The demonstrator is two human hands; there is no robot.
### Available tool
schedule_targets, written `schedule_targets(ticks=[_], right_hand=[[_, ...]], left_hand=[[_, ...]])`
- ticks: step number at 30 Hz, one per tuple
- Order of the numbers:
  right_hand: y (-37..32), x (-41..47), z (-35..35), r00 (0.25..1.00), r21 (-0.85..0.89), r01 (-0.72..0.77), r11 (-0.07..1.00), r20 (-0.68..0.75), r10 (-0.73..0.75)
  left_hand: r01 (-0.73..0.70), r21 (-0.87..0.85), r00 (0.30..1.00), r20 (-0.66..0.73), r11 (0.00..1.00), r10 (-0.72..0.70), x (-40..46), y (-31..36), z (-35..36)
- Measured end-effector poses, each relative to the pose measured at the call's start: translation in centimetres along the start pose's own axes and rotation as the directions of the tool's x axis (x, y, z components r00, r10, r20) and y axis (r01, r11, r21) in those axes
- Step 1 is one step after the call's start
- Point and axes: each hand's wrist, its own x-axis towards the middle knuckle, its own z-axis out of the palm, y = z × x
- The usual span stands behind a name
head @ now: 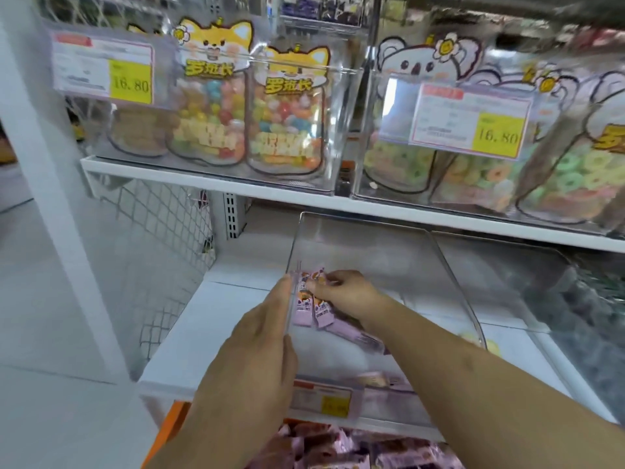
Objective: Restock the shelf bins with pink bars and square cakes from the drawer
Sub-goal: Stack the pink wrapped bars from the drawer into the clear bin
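Down low, clear bin on white shelf serves as landmark. Right hand inside bin, fingers pinching pink bars stood against bin's left wall. Left hand outside same wall, fingers straight, pressed flat on it. More pink bars lie on bin floor. Below bin, open drawer full of pink packets. Price tag on bin front, blurred, unreadable. Above bin, candy bags with cartoon fox, yellow tags reading 16.80.
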Motion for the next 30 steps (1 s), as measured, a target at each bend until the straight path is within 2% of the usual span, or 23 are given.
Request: schedule_targets(ticks=[4,7,15,17,20,22,27,28,30], right_hand=[[1.0,-1.4,-1.7,0.998,-0.05,-0.06,0.997,0.022,0.061],[1.7,-2.4,-2.4,1.0,-0.086,0.004,0.996,0.008,-0.004],[1.3,-3.7,-2.3,0.995,-0.257,0.09,0.962,-0.02,-0.099],[1.3,-4.1,-2.7,0.994,-0.302,0.112,0.947,0.017,-0.112],[1.5,-4.9,-3.2,0.989,-0.468,0.136,0.873,0.114,-0.093],[2.0,-5.1,-3.2,0.988,-0.529,0.14,0.837,0.124,-0.086],[2.4,-5.6,-3.8,0.988,-0.376,0.149,0.914,0.023,-0.151],[2.4,-5.7,-3.8,0.986,-0.31,0.157,0.938,0.003,-0.164],[2.1,-6.2,-3.9,0.991,-0.034,0.135,0.99,-0.007,-0.135]], left_hand=[[0.039,-0.017,0.999,0.031,0.999,-0.038,0.3,0.3,0.2],[0.078,-0.031,0.996,0.032,0.996,-0.077,0.3,0.7,0.0],[0.049,-0.06,0.999,-0.015,0.997,-0.05,0.2,0.7,-0.1],[0.057,-0.053,0.998,-0.007,0.997,-0.057,0.2,0.7,0.0],[0.064,-0.046,0.998,0.0,0.997,-0.064,0.2,0.6,0.2],[0.072,-0.032,0.997,0.009,0.997,-0.072,0.3,0.7,0.2],[0.108,-0.022,0.994,0.027,0.994,-0.108,0.3,0.8,0.3],[0.116,-0.02,0.993,0.032,0.993,-0.116,0.3,0.8,0.3],[0.124,-0.021,0.992,0.036,0.992,-0.124,0.4,0.8,0.3]])
